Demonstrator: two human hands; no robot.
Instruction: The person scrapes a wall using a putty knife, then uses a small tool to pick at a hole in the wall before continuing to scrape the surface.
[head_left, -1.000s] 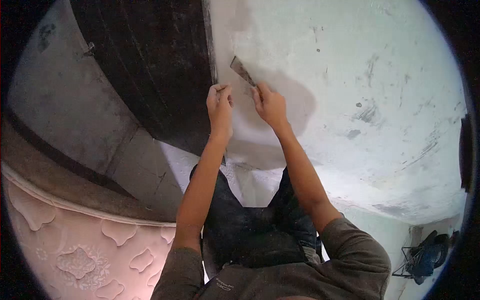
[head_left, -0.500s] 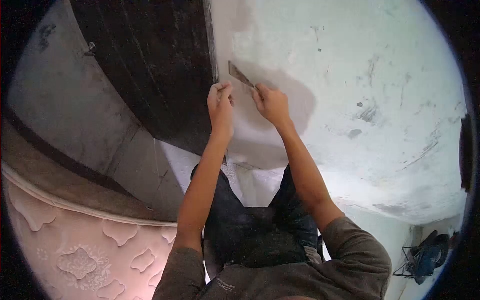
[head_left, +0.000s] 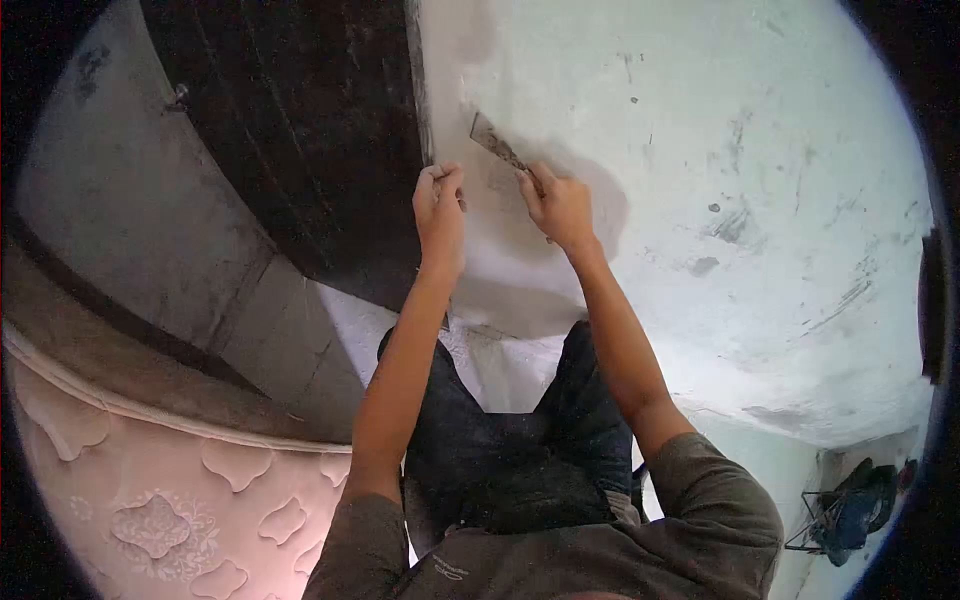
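Note:
My right hand (head_left: 562,208) grips the handle of a putty knife (head_left: 495,143), its smeared metal blade angled up and to the left. The blade is close against the pale wall (head_left: 700,330), over a greyish patch. Just left of it, my left hand (head_left: 440,205) is closed with curled fingers, beside the edge of the dark door (head_left: 330,150). Whatever lies within those fingers is hidden.
A pink quilted mattress (head_left: 130,500) fills the lower left. The door handle (head_left: 180,97) sticks out at upper left. Grey floor (head_left: 290,330) shows below the door. Dark items on a thin frame (head_left: 850,510) stand at lower right.
My right hand has moved slightly to the right with the putty knife, and the blade shows more broadly. My left hand has stayed nearly in place.

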